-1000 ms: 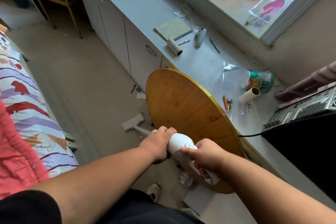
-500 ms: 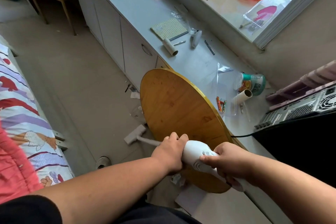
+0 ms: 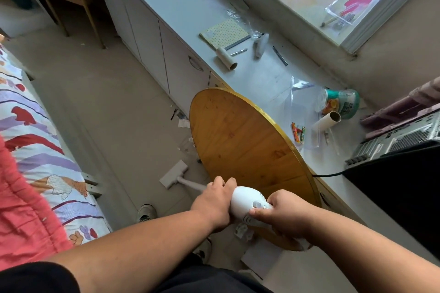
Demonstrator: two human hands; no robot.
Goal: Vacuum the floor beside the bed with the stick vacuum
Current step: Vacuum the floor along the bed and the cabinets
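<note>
left hand (image 3: 215, 204): wrapped around the front of the stick vacuum (image 3: 245, 202) body, where the tube leaves it, fingers curled tight
right hand (image 3: 284, 215): gripping the rear handle, thumb lying on top just behind the round button
vacuum body: white, held low between both hands, angled down and to the left
tube: runs from the left hand down to the floor head (image 3: 173, 173)
floor head: flat on the tiled floor (image 3: 114, 114), between the bed (image 3: 35, 150) and the round wooden tabletop (image 3: 245, 150), nearer the tabletop's edge
tabletop: stands on edge, leaning against the white cabinet (image 3: 152, 38)
debris: paper scraps (image 3: 183, 121) on the floor by the cabinet base, beyond the head
bed: patterned sheet, red blanket (image 3: 21, 216) at near left
shoe (image 3: 146, 213): on the floor beside the bed, near the left forearm
countertop: cardboard tubes, notebook, pens, plastic bags
</note>
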